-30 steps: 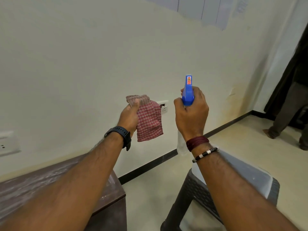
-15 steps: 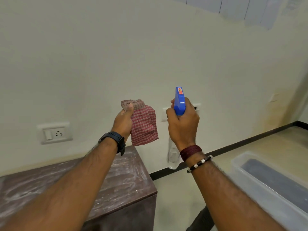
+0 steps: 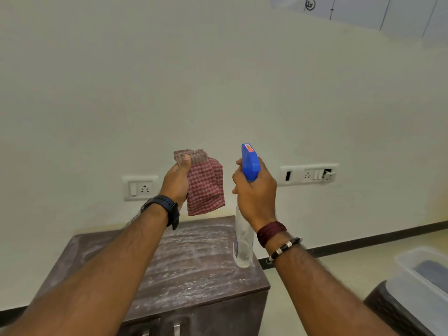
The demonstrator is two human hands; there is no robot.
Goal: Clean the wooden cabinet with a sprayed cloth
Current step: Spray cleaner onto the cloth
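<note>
My left hand [image 3: 176,181] holds up a folded red checked cloth [image 3: 206,186] in front of the wall. My right hand [image 3: 255,194] grips a spray bottle [image 3: 243,241] with a blue trigger head [image 3: 250,163] and a clear body, its nozzle facing the cloth a short way to the left. Below both hands stands the dark wooden cabinet [image 3: 194,267], its top streaked with white dust. The cabinet's left part is hidden behind my left forearm.
Cream wall behind, with a socket plate [image 3: 140,188] at left and a longer switch plate [image 3: 309,174] at right. A clear plastic box [image 3: 421,282] rests on a dark stool [image 3: 388,309] at lower right. Pale floor lies between cabinet and stool.
The view has swung left, bringing the whole cabinet under my hands and pushing the stool and box to the right edge. Both hands keep their grip at about the same spacing.
</note>
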